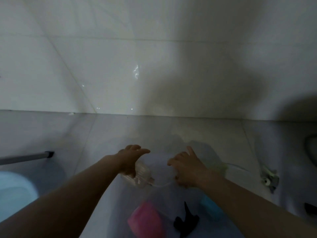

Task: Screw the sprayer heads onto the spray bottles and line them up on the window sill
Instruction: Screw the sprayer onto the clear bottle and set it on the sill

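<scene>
Pink bottle [145,220] at 6 o'clock; left hand [130,160] grips clear bottle [139,174], right hand [187,169] pinches sprayer head [217,166]; feed tube [163,184] straight in, then twist.

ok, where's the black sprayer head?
Head view, bottom centre: the black sprayer head lies loose between the pink bottle and blue bottle, below both hands.

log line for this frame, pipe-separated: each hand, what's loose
left hand: holds clear bottle, tilted | right hand: on sprayer head, dip tube at bottle neck | loose: pink bottle, black sprayer head, blue bottle
</scene>
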Motion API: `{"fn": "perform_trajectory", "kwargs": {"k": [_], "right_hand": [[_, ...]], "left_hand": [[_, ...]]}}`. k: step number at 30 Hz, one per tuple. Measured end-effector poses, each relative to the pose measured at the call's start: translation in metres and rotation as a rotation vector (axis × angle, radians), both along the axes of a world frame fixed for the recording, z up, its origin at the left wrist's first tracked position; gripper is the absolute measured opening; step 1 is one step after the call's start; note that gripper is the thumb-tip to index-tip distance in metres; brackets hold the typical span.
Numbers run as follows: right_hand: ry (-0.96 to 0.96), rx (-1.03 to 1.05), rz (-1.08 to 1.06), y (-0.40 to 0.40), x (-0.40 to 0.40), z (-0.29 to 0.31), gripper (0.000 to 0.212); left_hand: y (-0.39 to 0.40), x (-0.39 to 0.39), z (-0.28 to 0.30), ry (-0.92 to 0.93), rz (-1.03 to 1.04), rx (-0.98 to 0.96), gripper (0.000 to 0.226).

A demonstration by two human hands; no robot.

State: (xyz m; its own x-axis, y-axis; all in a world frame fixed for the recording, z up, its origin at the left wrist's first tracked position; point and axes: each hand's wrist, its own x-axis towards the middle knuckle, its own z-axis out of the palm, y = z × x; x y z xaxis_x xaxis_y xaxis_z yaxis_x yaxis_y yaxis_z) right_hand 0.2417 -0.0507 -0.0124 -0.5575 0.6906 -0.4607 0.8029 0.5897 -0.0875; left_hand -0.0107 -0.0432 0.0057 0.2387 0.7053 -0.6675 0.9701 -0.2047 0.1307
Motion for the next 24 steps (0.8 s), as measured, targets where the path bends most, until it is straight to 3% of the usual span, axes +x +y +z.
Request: {"fn": "perform_trajectory", "kwargs": {"k": [7, 12, 20, 24], "right_hand": [[-0.197, 0.158, 0.149, -0.013, -0.003, -0.026, 0.038], [-0.205, 0.185, 0.114, -0.015, -0.011, -0.046, 0.032], [0.078, 0.136, -0.07, 0.008, -0.03, -0.056, 0.045], [0.421, 0.101, -0.252, 0.026, -0.037, -0.036, 0.029]], "left_hand": [[-0.019, -0.015, -0.032, 0.051, 0.003, 0.024, 0.128], [-0.025, -0.024, -0.048, -0.058, 0.085, 0.04, 0.119], [-0.023, -0.042, -0.061, -0.451, 0.377, 0.078, 0.102], [-0.009, -0.051, -0.046, -0.637, 0.545, 0.043, 0.105]]}}
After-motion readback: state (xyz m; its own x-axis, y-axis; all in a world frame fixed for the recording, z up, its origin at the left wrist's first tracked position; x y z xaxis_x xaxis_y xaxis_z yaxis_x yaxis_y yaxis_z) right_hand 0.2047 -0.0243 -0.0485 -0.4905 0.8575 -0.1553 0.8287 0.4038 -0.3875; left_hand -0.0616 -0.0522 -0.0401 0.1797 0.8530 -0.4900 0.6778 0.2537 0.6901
